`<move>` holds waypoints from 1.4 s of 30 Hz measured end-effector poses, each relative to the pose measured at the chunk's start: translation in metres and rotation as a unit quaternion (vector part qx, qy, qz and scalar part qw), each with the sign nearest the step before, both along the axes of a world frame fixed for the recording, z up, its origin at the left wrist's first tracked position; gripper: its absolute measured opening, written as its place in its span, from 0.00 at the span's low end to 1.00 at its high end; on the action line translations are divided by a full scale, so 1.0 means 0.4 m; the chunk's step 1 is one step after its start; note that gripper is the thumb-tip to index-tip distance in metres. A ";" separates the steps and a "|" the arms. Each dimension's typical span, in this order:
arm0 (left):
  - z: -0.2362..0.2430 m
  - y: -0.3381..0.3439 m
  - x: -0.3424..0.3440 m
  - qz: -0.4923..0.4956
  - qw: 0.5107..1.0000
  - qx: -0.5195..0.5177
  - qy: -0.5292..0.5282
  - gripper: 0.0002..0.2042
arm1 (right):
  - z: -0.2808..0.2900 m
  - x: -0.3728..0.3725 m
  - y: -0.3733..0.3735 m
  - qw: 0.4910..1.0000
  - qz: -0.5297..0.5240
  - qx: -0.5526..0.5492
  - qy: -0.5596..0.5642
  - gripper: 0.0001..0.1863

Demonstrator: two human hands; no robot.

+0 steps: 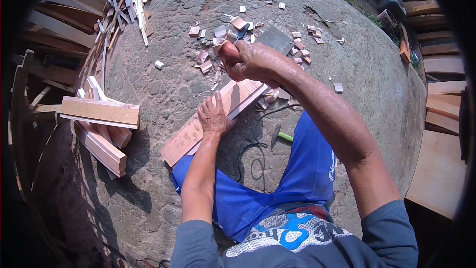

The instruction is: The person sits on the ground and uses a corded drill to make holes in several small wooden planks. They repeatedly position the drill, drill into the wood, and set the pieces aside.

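A long reddish wooden board [186,140] slants up from my left knee, with a second pale edge showing along its right side. My left hand [212,116] lies across this board, fingers stretched out and apart on its top. Above the board's far end, my right hand [255,62] is closed around a rounded reddish-brown tool [229,58]. Its exact kind cannot be made out, since the fingers cover part of it. Just beyond that hand, a blue piece [243,31] lies among wood offcuts. A dark shadow falls on the board below the tool.
Cut wooden blocks [101,111] are stacked at the left. Small offcuts [238,23] litter the ground beyond my hands. Between my legs lie a black cord [254,145] and a green-handled hammer [284,136]. A grey flat plate [275,39] rests farther ahead. Planks line both sides.
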State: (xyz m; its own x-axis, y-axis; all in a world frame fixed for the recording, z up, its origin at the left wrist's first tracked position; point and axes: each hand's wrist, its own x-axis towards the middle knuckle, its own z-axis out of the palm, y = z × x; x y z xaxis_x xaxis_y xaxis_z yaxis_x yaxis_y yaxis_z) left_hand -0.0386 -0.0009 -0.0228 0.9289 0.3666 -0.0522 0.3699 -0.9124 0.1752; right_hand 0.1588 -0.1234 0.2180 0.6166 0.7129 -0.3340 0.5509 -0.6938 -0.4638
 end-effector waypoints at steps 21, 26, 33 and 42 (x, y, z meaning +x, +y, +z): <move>0.001 -0.001 0.005 -0.001 1.000 0.003 0.003 0.65 | 0.000 -0.018 0.007 1.000 0.013 0.003 -0.018 0.24; 0.002 -0.002 0.004 -0.001 1.000 0.006 0.002 0.65 | 0.018 -0.010 0.002 1.000 0.019 0.000 0.009 0.24; -0.002 -0.001 0.006 -0.003 1.000 0.013 -0.003 0.66 | 0.004 -0.011 0.004 1.000 0.000 -0.005 -0.002 0.24; 0.002 0.002 0.006 -0.005 1.000 0.003 0.012 0.67 | 0.001 -0.001 -0.002 1.000 -0.004 0.002 0.004 0.24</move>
